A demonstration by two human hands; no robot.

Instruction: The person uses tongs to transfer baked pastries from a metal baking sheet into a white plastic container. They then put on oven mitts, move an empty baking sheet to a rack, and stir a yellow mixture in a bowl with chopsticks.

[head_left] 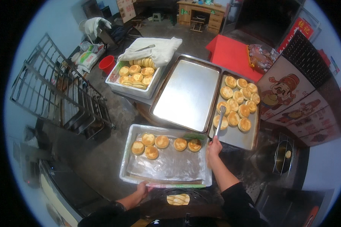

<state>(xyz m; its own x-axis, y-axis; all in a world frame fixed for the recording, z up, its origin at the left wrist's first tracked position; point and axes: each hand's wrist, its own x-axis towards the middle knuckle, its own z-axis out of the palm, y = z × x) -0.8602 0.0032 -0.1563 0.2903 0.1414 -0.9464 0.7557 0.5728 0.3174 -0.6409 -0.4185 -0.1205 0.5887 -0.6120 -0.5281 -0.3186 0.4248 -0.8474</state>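
Note:
My left hand (143, 188) is closed on the near rim of a white plastic bin (123, 166), with its thumb over the edge. Inside the bin, several round golden-brown flatbreads (162, 142) lie on a sheet of clear plastic. My right hand (214, 148) is closed around metal tongs (219, 123) beside the bin's right wall, and may be touching that wall. The tongs point away from me, their tips over the flatbreads (233, 118) on the right baking tray (236, 140). Whether the tips grip one cannot be made out.
A bare baking tray (185, 94) lies left of the loaded one. Beyond it stands another white bin (155, 85) of flatbreads, partly under a cloth (155, 49) with a utensil on top. A metal rack (60, 87) and red bucket (107, 63) stand left; a printed panel (291, 87) stands right.

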